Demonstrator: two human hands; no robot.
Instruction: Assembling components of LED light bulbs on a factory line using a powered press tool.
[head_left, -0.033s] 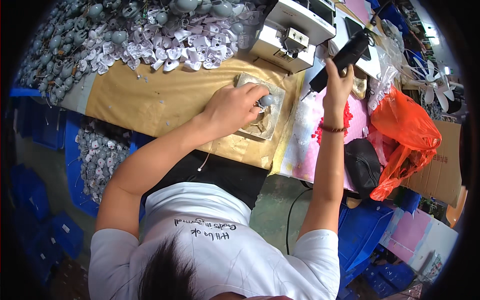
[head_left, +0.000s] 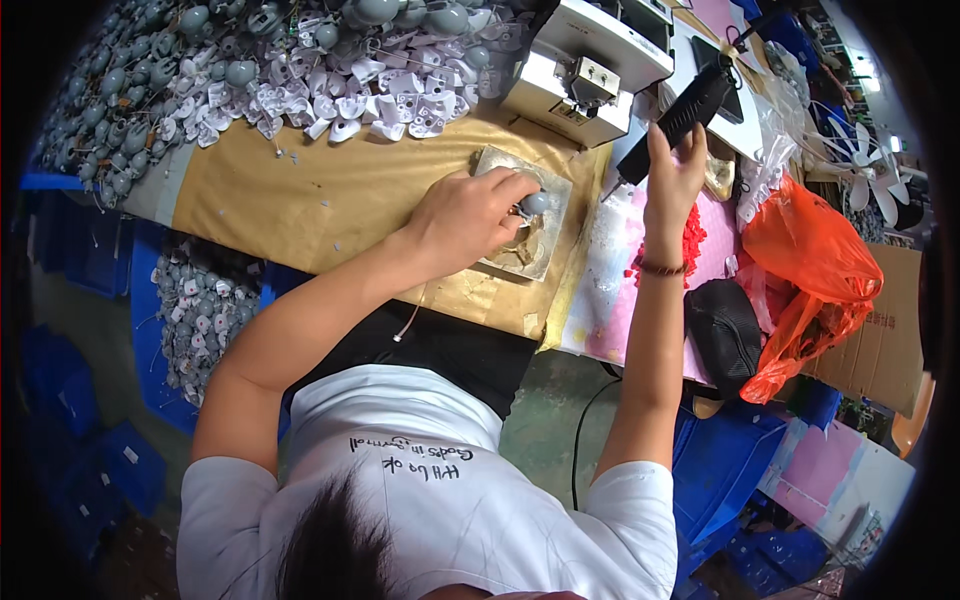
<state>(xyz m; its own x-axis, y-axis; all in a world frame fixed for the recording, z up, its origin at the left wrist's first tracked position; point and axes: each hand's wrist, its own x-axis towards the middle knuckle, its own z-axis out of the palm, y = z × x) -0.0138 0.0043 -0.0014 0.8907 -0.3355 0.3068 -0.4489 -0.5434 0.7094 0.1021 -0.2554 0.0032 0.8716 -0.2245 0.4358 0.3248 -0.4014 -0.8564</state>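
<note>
My left hand [head_left: 468,215] rests on a stained square work plate [head_left: 548,250] on the brown-paper-covered bench and pinches a small grey rounded part [head_left: 536,203] with thin wires against it. My right hand [head_left: 672,172] is raised to the right of the plate, above a pink sheet [head_left: 610,300]. It is closed round the handle of a black gun-shaped tool [head_left: 682,112], whose tip points down and left toward the plate's far right corner. The tool's tip stays clear of the grey part.
A heap of grey and white parts [head_left: 300,60] covers the bench's far side. A white machine [head_left: 590,60] stands behind the plate. A blue crate of parts [head_left: 200,310] is at the left. On the right are red bits [head_left: 692,235], a black pouch [head_left: 725,330], an orange bag [head_left: 810,270] and a cardboard box [head_left: 890,340].
</note>
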